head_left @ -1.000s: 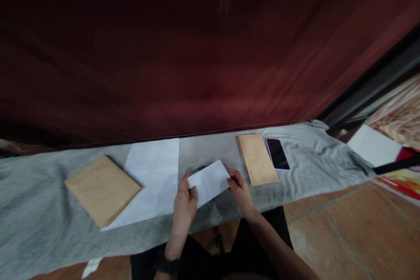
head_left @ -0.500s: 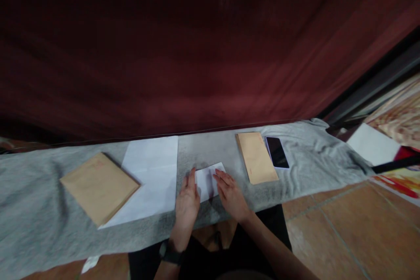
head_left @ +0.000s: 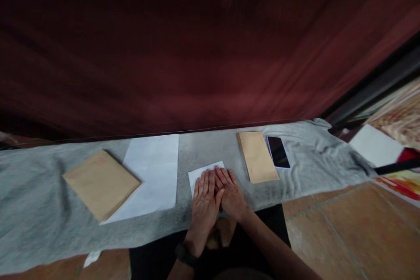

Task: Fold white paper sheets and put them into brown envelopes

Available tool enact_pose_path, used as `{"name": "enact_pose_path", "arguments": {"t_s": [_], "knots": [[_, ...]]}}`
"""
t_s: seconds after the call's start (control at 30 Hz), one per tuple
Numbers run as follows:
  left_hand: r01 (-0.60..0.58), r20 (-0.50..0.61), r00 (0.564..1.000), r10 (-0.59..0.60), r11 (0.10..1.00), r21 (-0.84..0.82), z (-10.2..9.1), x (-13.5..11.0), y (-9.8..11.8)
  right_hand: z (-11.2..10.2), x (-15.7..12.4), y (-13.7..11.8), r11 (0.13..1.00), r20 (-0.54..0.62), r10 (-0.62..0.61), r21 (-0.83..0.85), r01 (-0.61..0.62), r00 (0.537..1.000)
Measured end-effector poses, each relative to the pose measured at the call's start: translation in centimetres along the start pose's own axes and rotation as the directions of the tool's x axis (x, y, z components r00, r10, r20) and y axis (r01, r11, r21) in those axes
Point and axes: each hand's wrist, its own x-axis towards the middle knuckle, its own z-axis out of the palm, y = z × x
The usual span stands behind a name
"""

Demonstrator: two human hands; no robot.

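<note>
A folded piece of white paper (head_left: 196, 173) lies on the grey cloth in front of me, mostly covered by my hands. My left hand (head_left: 205, 201) rests flat on it, fingers stretched out and pointing away from me. Beside it, my right hand (head_left: 231, 194) also lies flat, over the paper's right part. The two hands touch near the thumbs, and neither grips anything. Only the paper's far edge and left corner show.
Large white sheets (head_left: 154, 166) lie to the left, partly under a stack of brown envelopes (head_left: 102, 183). More brown envelopes (head_left: 259, 157) lie at right, next to a phone (head_left: 278, 152). A grey cloth (head_left: 210, 144) covers the narrow table; behind it hangs a dark red curtain (head_left: 210, 74).
My left hand has moved right, from the paper's left edge onto its middle, and now meets my right hand. The right hand has stayed near the paper's right side and flattened.
</note>
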Motion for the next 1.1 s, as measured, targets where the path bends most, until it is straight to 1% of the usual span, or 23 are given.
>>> {"name": "enact_pose_path", "arguments": {"t_s": [0.07,0.13,0.2,0.3,0.4,0.5,0.57,0.6,0.67,0.73,0.77,0.87,1.0,1.1], "knots": [[0.013,-0.009,1.0,-0.013,1.0,0.017,0.3,-0.3,-0.2,0.0,0.2,0.1,1.0,-0.001,0.025,-0.008,-0.025,1.0],[0.044,-0.028,0.999,-0.043,0.999,0.03,0.3,-0.5,-0.7,-0.1,0.4,0.4,0.996,-0.027,0.084,0.0,-0.084,0.996],[0.095,-0.058,0.994,-0.093,0.995,0.03,0.3,-0.7,-1.2,-0.1,0.7,0.8,0.99,-0.057,0.142,0.016,-0.141,0.988],[0.159,-0.099,0.983,-0.157,0.987,0.018,0.1,-1.0,-1.7,-0.1,1.0,1.6,0.983,-0.088,0.182,0.037,-0.179,0.979],[0.171,-0.107,0.98,-0.17,0.985,0.004,-0.2,-1.1,-1.9,-0.1,1.3,2.4,0.974,-0.114,0.225,0.042,-0.222,0.968],[0.166,-0.1,0.981,-0.164,0.986,0.003,-0.4,-1.1,-1.9,-0.5,1.7,2.4,0.963,-0.139,0.269,0.069,-0.262,0.953],[0.167,-0.093,0.982,-0.165,0.986,0.01,-0.4,-1.0,-1.9,-0.8,2.1,1.8,0.967,-0.131,0.241,0.112,-0.227,0.962],[0.164,-0.087,0.983,-0.162,0.986,0.015,-0.4,-1.0,-1.9,-0.9,2.4,1.3,0.974,-0.114,0.197,0.137,-0.181,0.974],[0.158,-0.071,0.985,-0.155,0.987,0.033,-0.4,-1.1,-1.9,-0.9,2.8,0.2,0.982,-0.058,0.054,0.185,-0.042,0.997],[0.15,-0.063,0.987,-0.147,0.987,0.056,-0.3,-1.2,-1.9,-0.7,3.1,-0.8,0.976,-0.008,-0.073,0.207,0.073,0.997],[0.15,-0.066,0.987,-0.146,0.986,0.066,-0.3,-1.2,-2.0,-0.6,3.2,-1.1,0.973,0.009,-0.107,0.206,0.103,0.994],[0.144,-0.077,0.987,-0.139,0.987,0.07,-0.3,-1.2,-2.0,-0.2,3.0,-1.1,0.978,0.023,-0.115,0.178,0.109,0.993],[0.149,-0.083,0.986,-0.145,0.988,0.043,-0.4,-1.1,-1.8,-0.1,2.8,0.3,0.985,0.011,-0.116,0.13,0.113,0.993],[0.152,-0.081,0.986,-0.148,0.988,0.037,-0.4,-1.1,-1.9,0.0,2.9,1.3,0.991,-0.005,-0.094,0.09,0.095,0.996]]}}
